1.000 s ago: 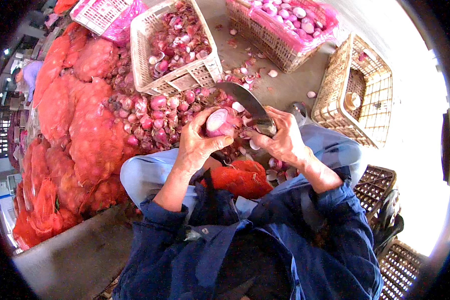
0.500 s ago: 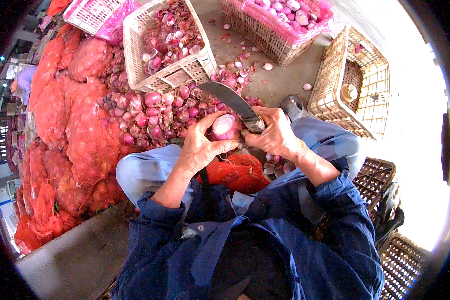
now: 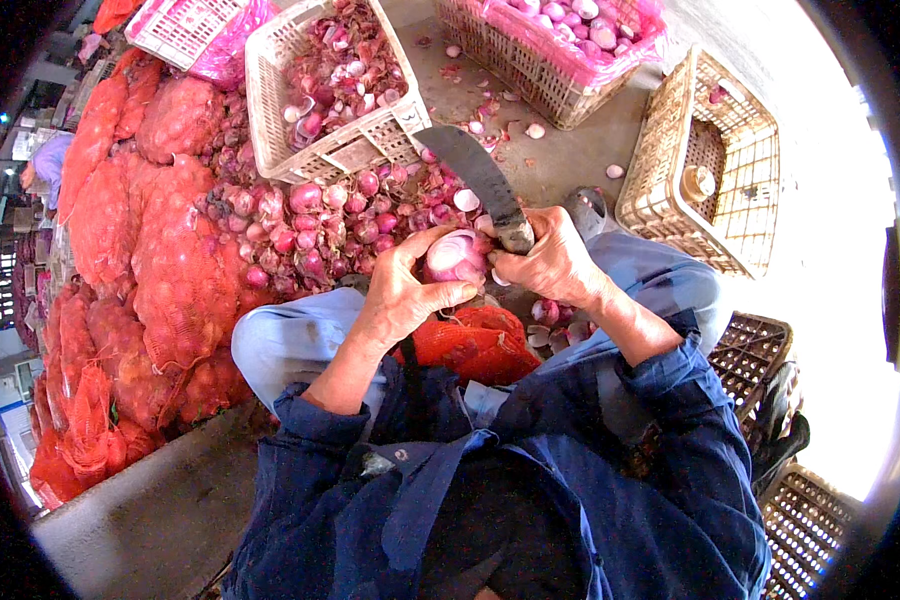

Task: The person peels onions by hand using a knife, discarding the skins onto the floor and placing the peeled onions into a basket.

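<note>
My left hand [image 3: 410, 290] grips a red onion [image 3: 454, 255] with part of its skin off, held above my knees. My right hand [image 3: 550, 265] is closed around the handle of a large dark knife [image 3: 475, 175], whose broad blade points up and left, away from me. The heel of the blade sits against the right side of the onion. A heap of loose red onions [image 3: 315, 225] lies on the floor just beyond my left hand.
Red mesh sacks of onions [image 3: 130, 250] are stacked along the left. A white crate [image 3: 355, 150] holds skins and onions. A crate of peeled onions [image 3: 550, 70] stands at the top, a wicker-coloured crate [image 3: 690, 170] at right, dark crates [image 3: 755, 350] at lower right. An orange mesh bag [image 3: 470, 345] lies on my lap.
Both hands stayed together on the onion while the knife blade swung from lying across the onion to pointing up and away. The onion has turned in my left hand.
</note>
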